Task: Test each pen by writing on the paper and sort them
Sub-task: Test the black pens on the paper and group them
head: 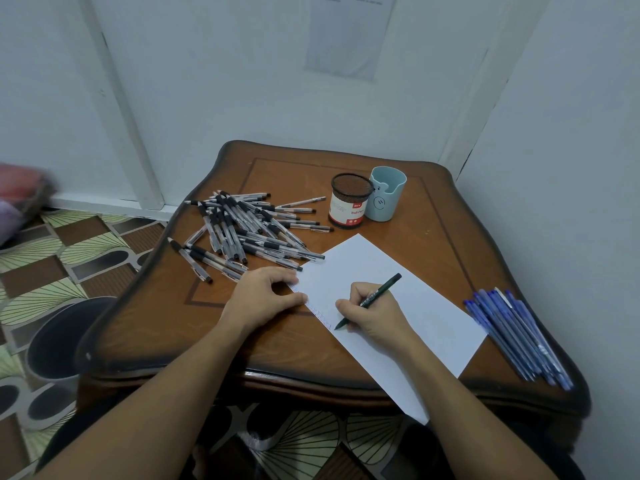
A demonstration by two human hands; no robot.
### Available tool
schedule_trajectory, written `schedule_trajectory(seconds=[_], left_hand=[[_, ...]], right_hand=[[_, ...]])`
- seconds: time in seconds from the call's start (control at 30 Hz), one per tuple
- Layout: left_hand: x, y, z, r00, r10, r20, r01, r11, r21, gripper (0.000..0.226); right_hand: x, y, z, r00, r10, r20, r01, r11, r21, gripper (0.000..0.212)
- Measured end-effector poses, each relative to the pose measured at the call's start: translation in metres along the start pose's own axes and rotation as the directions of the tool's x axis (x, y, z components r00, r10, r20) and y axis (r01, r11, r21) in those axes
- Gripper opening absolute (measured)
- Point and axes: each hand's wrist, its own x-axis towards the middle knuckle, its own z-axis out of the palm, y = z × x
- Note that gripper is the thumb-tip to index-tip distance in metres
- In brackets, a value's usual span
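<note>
Right hand point(374, 317) has its grip clenched round a dark green capped plastic pen point(372, 299), pinched low on the barrel. Pen tip is down on the white sheet of paper point(415, 323), near the sheet's left edge, just beside a row of small blue marks. Pen's long axis runs diagonally: tip points near-left toward the person, back end points far-right and tilts up. Left hand point(263, 299) grasps nothing, its grip released; it rests on the table with thumb and fingertips pressing on the sheet's left edge.

The sheet lies skewed, its near corner overhanging the brown carved wooden table point(214, 334). Far left on the table is a loose pile of clear pens with black bands point(242, 230). At the right edge is a bundle of blue pens point(519, 337). At the back stand a black mesh pen cup with a red-and-white label point(349, 202) and, touching it, a light blue plastic cup point(386, 194).

The table sits in a corner of pale blue-white walls point(242, 81). There is a patterned brown-green floor point(86, 244), with a dark round bin point(59, 341) at the left.
</note>
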Motion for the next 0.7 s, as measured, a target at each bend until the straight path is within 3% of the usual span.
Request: schedule_trajectory(seconds=[0.7], left_hand=[[0.0002, 0.0005, 0.0004, 1.0, 0.006, -0.001, -0.006, 1.0, 0.02, 0.041]], right_hand=[[0.0022, 0.0004, -0.0021, 1.0, 0.001, 0.014, -0.001, 1.0, 0.029, 0.038]])
